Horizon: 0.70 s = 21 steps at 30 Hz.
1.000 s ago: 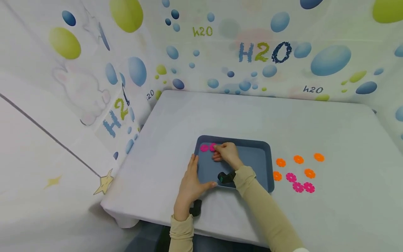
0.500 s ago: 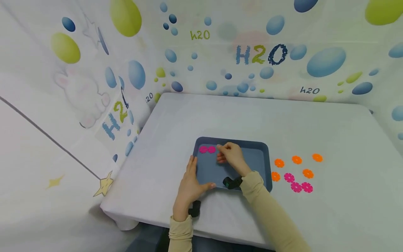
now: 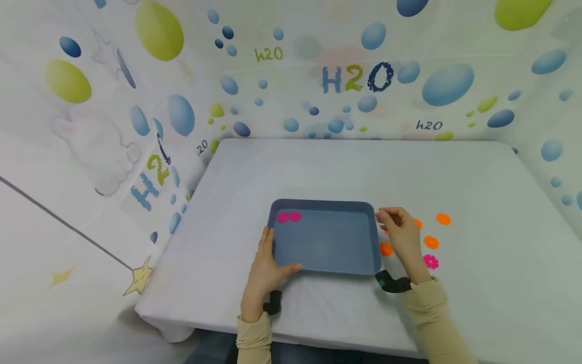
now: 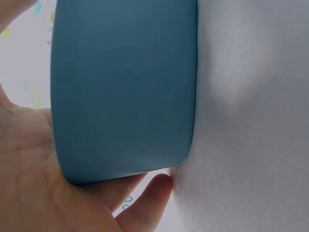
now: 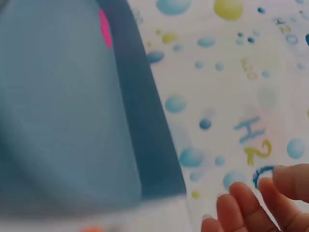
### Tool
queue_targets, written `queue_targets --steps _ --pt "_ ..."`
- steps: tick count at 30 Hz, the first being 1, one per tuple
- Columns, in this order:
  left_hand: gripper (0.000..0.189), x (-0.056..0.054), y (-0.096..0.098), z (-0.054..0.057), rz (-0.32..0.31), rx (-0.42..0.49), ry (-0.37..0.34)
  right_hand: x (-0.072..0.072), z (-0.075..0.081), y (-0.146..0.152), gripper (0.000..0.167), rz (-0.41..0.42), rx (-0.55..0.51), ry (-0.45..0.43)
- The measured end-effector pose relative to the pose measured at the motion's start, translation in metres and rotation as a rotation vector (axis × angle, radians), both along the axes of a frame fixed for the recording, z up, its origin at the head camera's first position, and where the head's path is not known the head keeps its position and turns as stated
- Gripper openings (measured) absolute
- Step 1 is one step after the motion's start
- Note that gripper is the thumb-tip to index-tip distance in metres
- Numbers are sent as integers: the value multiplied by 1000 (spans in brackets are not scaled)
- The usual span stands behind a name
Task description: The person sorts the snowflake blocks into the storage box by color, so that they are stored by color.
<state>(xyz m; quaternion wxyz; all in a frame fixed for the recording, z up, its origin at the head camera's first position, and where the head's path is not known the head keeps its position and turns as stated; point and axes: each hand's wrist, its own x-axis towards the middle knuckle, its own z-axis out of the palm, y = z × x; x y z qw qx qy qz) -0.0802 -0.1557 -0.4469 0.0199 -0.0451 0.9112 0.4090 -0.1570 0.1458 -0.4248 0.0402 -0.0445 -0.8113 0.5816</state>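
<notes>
A blue-grey rectangular tray (image 3: 327, 242) lies on the white-covered table. Two pink flower-shaped discs (image 3: 288, 217) sit side by side in its far left corner. My left hand (image 3: 263, 273) rests against the tray's near left corner, fingers along the left side and thumb at the front edge. In the left wrist view the palm (image 4: 43, 183) is close to the tray's outer wall (image 4: 125, 92). My right hand (image 3: 402, 237) is just past the tray's right edge, fingers loosely bent, thumb and fingertips apart with nothing between them. It partly covers the loose discs there.
Right of the tray lie several orange discs (image 3: 431, 242) and a pink disc (image 3: 430, 261); others are hidden behind the right hand. Black wrist cameras (image 3: 393, 283) sit at both wrists. A printed curtain (image 3: 336, 76) hangs behind the table.
My right hand has let go of the second pink disc beside the first and moved right, out of the tray to the loose discs. The left hand stays at the tray corner.
</notes>
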Motion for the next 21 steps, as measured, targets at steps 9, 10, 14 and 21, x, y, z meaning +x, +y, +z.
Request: queue_targets --steps 9,10,14,21 --pt "111 0 1 -2 -1 18 -15 32 -23 43 36 -62 284 -75" --pt "111 0 0 -2 -2 21 -14 35 -26 45 38 -54 307 -87" --pt "111 -1 0 -3 -10 19 -11 46 -36 50 50 -14 360 -114" --pt "110 -1 0 -2 -11 25 -9 47 -43 51 50 -32 397 -47"
